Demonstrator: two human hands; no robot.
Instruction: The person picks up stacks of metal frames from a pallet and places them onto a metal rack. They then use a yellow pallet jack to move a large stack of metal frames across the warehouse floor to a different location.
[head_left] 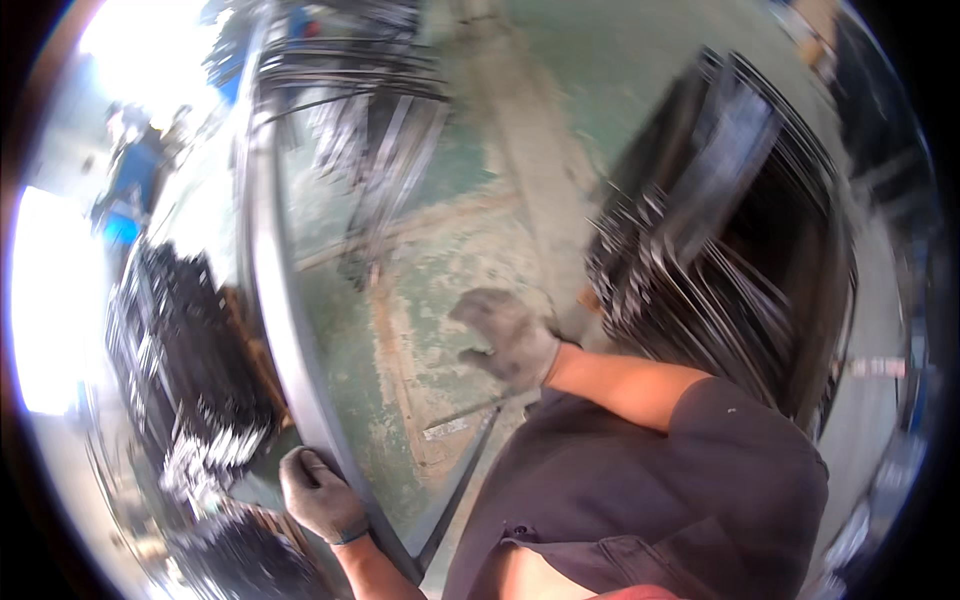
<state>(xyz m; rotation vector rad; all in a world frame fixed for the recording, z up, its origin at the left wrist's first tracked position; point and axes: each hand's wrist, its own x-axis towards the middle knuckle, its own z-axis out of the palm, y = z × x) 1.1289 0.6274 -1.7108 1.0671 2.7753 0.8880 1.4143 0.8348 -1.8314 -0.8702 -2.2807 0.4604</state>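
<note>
My left hand (322, 497), in a grey work glove, is closed at the edge of a long grey metal frame (292, 345), low on its near end. Its fingertips are partly hidden. The frame's long bar runs away from me and meets a thinner dark bar (463, 487) at a near corner. My right hand (508, 340), also gloved and slightly blurred, hangs over the floor in front of my body. Its thumb and fingers are apart, with nothing between them.
A large stack of dark metal frames (720, 230) stands at my right. Bundles of dark metal parts (190, 350) stand on the left, with another pile (240, 560) nearer. More long metal pieces (370, 130) lie ahead. The green floor (450, 270) is worn and stained.
</note>
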